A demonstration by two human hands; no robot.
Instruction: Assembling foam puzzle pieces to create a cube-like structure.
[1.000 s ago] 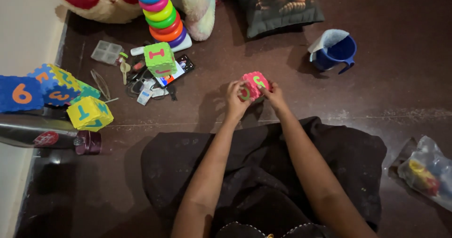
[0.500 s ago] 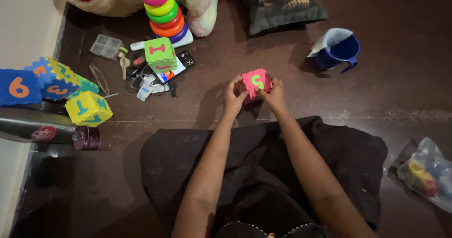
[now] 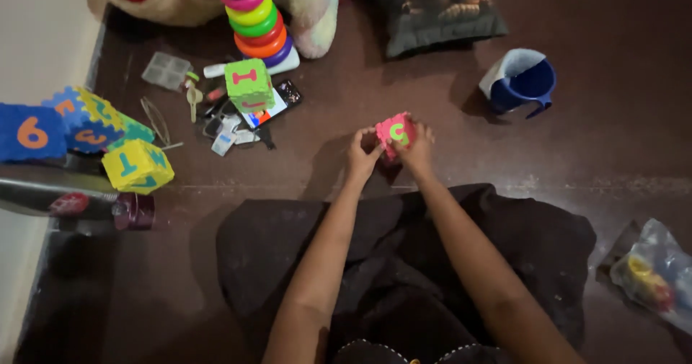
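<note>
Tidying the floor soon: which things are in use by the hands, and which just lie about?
In use: pink foam cube, held by left hand and right hand.

Lying about: green foam cube, yellow foam cube, ring stacker, blue cup, dark bottle, plastic bag.

1. A blue mug [image 3: 524, 84] stands on the floor, up and to the right of the hands.
2. A green foam cube [image 3: 249, 85] sits up and to the left, on small clutter.
3. A ring stacker [image 3: 254, 18] rises behind it.
4. A yellow foam cube [image 3: 137, 166] lies far left.
5. A plastic bag [image 3: 652, 272] lies lower right.
</note>
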